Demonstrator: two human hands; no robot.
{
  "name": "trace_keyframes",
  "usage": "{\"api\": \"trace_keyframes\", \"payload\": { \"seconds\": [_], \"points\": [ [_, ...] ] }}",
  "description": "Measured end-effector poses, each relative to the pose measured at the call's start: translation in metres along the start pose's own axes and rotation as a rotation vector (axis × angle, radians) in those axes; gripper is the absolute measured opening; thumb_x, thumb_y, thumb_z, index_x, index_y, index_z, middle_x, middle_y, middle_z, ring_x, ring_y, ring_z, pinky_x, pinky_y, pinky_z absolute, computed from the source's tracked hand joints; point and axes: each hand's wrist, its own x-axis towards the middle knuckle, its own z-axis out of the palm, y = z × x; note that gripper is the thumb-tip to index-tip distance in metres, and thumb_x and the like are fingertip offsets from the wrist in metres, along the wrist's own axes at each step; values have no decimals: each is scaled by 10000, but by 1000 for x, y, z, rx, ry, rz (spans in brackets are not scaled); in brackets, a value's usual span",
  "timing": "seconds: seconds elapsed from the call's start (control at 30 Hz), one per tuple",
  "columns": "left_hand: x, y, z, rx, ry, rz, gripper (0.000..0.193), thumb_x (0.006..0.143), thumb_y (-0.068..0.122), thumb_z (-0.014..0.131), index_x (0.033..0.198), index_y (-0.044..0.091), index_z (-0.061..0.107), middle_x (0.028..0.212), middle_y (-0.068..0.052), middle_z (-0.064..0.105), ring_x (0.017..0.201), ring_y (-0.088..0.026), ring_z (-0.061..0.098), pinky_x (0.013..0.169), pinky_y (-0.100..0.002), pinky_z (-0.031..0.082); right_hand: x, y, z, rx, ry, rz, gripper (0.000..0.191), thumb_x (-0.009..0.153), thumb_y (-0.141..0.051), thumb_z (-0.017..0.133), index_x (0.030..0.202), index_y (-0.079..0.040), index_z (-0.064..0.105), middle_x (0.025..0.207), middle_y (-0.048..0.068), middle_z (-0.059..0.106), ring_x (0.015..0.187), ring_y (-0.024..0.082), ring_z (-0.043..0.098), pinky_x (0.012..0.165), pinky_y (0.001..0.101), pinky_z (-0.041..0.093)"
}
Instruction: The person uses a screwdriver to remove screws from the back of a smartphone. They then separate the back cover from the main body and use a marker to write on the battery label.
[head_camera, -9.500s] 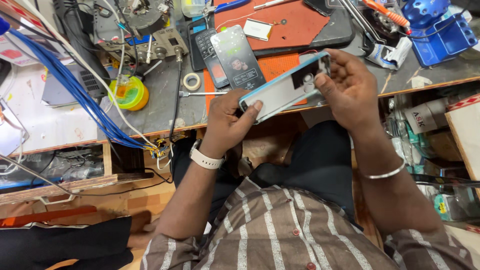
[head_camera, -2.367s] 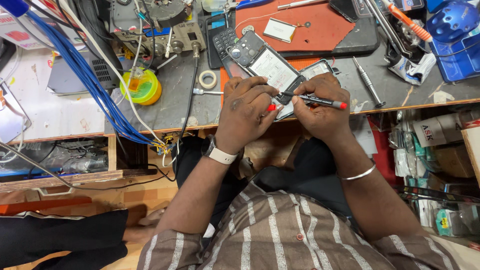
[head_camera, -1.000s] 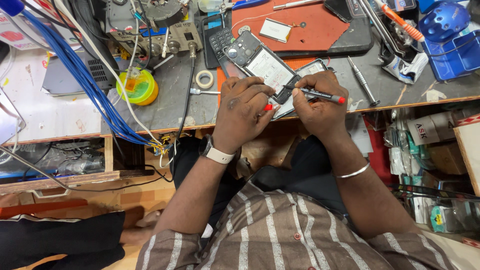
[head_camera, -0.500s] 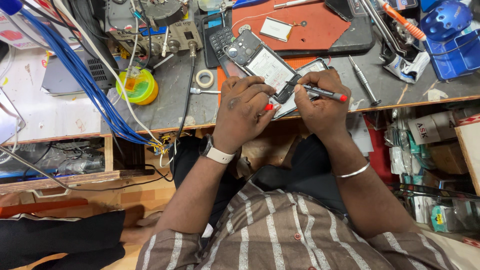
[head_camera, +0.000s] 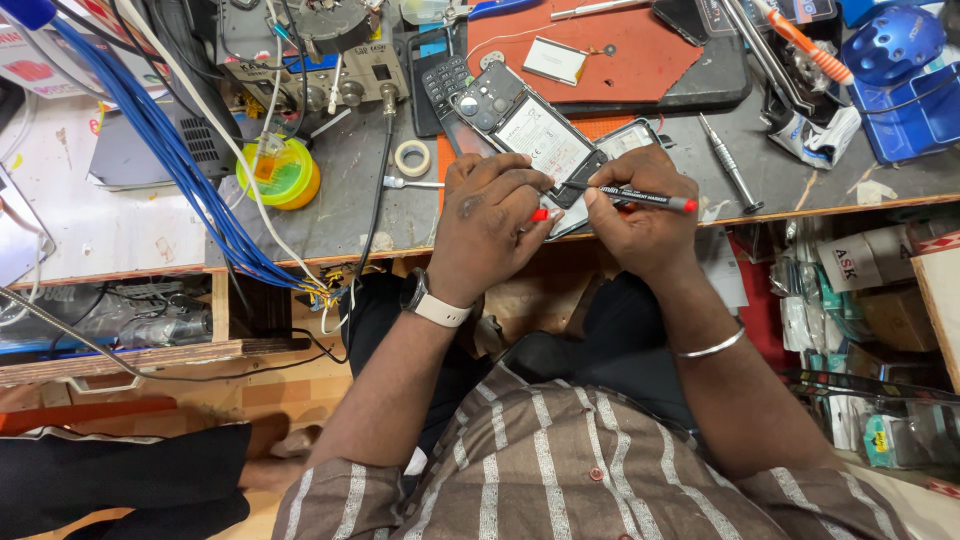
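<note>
Grey and scuffed, the work surface (head_camera: 350, 200) carries an opened mobile phone (head_camera: 540, 135), back cover off and battery exposed, lying slantwise across an orange mat (head_camera: 600, 45) at the near edge. The left hand (head_camera: 490, 215) rests on the phone's lower end, fingers curled down and pressing it flat, a red-tipped item just showing beneath them. The right hand (head_camera: 640, 210) pinches a black pen-style screwdriver (head_camera: 630, 197) with a red end cap, its grip pressed together round the shaft, the tip laid toward the phone's lower corner. The step in hand appears to be work on a screw or clip at that lower edge; the next move would call for a steady hold from the left hand and fine pressure at the tip, lest it slip across the board. Around the phone lie a keypad handset (head_camera: 445, 85), a roll of tape (head_camera: 411, 157), a yellow flux tin (head_camera: 280, 175), a spare metal screwdriver (head_camera: 730, 165), a bundle of blue wires (head_camera: 190, 170) and a blue plastic tray (head_camera: 915, 100). The setting reads as a crowded repair bench, with packets stacked on shelving at the right (head_camera: 860, 290).
</note>
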Motion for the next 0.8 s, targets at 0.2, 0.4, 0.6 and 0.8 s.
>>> {"api": "trace_keyframes", "payload": {
  "seconds": [0.2, 0.4, 0.6, 0.8],
  "points": [
    [1, 1, 1, -4, -10, -3, 224, 837, 183, 827, 805, 95, 623, 1140, -3, 734, 1211, -236, 629, 999, -462, 397, -1, 2, 1, -15, 18, 12, 93, 888, -50, 753, 961, -24, 702, 908, 82, 684, 851, 201, 640, 761, 321, 521],
    [1, 1, 1, -8, -11, -7, 219, 837, 186, 826, 808, 99, 627, 1140, -1, 734, 1216, -232, 626, 1004, -462, 398, -2, 2, 1, -18, 70, 27, 101, 903, -62, 754, 975, -21, 697, 909, 82, 681, 849, 209, 630, 748, 326, 512],
    [1, 1, 2, -4, -17, -11, 245, 857, 205, 830, 805, 96, 617, 1147, 0, 734, 1224, -232, 628, 997, -455, 398, 0, 1, -2, -34, 0, -31, 103, 870, -77, 762, 936, -31, 697, 844, 74, 669, 832, 229, 627, 803, 362, 511],
    [0, 1, 2, 6, -8, 5, 217, 849, 199, 827, 826, 101, 635, 1136, -2, 731, 1215, -234, 627, 1003, -467, 395, 1, -1, -2, -11, -9, 4, 109, 871, -88, 761, 941, -31, 700, 817, 74, 653, 810, 231, 614, 795, 364, 505]
  ]
}}
